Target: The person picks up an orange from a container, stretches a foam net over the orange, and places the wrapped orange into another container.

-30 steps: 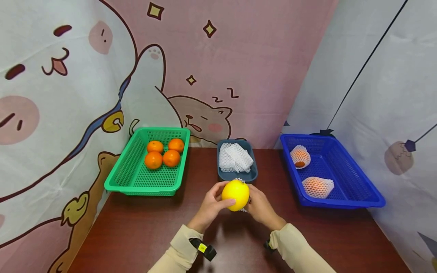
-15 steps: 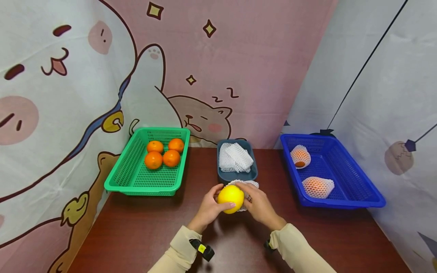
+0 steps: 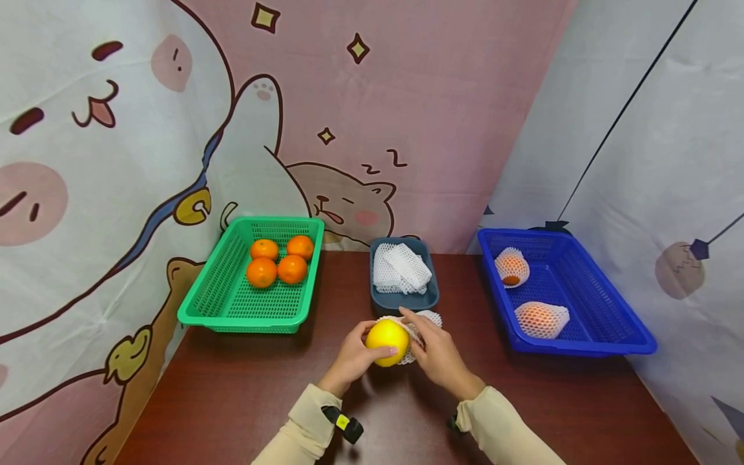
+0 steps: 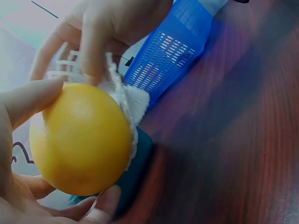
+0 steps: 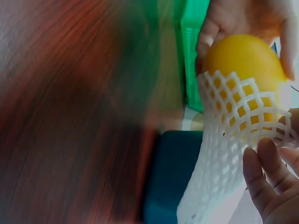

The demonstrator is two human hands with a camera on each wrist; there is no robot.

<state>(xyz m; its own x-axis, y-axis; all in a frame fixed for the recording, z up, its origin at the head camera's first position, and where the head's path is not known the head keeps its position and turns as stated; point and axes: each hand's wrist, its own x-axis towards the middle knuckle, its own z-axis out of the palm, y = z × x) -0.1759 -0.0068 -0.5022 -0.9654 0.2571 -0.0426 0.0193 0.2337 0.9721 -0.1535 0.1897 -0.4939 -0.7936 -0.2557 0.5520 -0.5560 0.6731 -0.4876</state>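
My left hand (image 3: 356,356) grips a smooth yellow round fruit (image 3: 387,342) in front of the small bin, its thumb across the near side. A white foam fruit net (image 5: 233,112) reaches partway over the side of the fruit facing my right hand, as the right wrist view shows. The rest of the net trails off limp. My right hand (image 3: 438,354) pinches the net's edge beside the fruit. In the left wrist view the fruit (image 4: 84,140) lies between the left fingers and thumb, with the net's rim behind it.
A green basket (image 3: 244,323) with several oranges (image 3: 261,272) stands at the left. Behind the hands, a small dark bin (image 3: 401,301) contains folded white nets (image 3: 401,268). At the right, a blue basket (image 3: 581,345) holds two netted fruits (image 3: 540,320). Cloth hangs behind the table.
The yellow fruit and left hand have shifted slightly left and nearer. My right hand has moved its fingers along the net, which now shows spread out on the fruit's right side.
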